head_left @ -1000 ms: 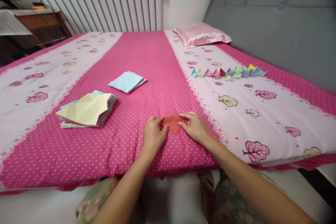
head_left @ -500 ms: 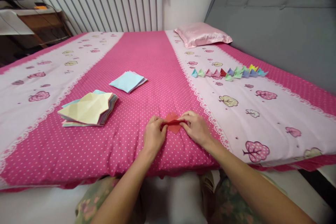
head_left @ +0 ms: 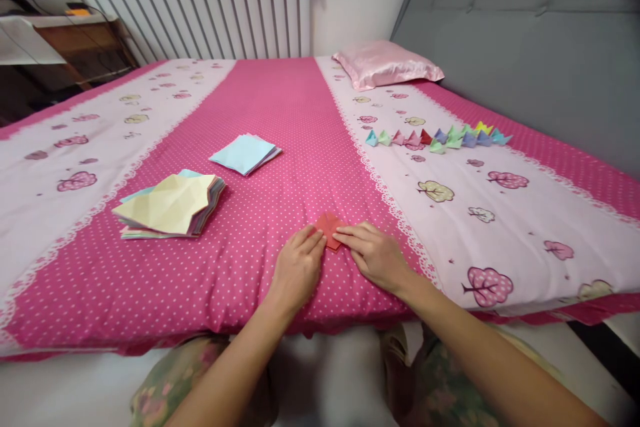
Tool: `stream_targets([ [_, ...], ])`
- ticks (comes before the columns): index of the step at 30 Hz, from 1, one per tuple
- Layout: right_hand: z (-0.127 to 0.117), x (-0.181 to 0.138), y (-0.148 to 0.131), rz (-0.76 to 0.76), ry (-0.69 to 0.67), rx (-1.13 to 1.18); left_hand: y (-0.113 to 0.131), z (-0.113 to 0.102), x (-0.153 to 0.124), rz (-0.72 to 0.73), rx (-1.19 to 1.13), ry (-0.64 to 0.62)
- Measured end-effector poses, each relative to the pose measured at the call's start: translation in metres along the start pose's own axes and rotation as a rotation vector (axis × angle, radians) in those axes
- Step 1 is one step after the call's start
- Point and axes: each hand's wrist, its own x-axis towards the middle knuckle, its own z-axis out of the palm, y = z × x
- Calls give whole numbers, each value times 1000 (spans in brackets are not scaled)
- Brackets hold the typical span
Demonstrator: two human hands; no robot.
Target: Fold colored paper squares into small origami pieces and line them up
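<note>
Paper (head_left: 329, 227), red and folded small, lies on the pink dotted bedspread (head_left: 280, 190) between the left hand (head_left: 300, 260) and right hand (head_left: 377, 253), whose extended fingers (head_left: 350, 233) press it without gripping. Left of them sits a cream-topped stack of creased paper sheets (head_left: 165, 205); ahead to their right, small multicoloured folded-paper shapes (head_left: 440, 137).

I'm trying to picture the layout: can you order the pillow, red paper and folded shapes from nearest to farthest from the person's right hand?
From the right hand:
1. Red paper: touched by it, on its left.
2. Folded shapes: ahead, toward the right.
3. Pillow: ahead, beyond the shapes.
</note>
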Motion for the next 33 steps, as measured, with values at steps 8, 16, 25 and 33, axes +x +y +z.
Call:
stream_targets([
  [8, -5, -1, -5, 36, -19, 55, -5, 1, -15, 10, -153, -117],
  [16, -9, 2, -5, 107, -107, 93, -5, -6, -14, -5, -172, -170],
  [25, -12, 5, -3, 244, -55, 102, 0, -14, -10, -98, -140, -173],
  [33, -2, 14, 2, 464, 90, 184, 2, -16, -8, -124, -114, -128],
])
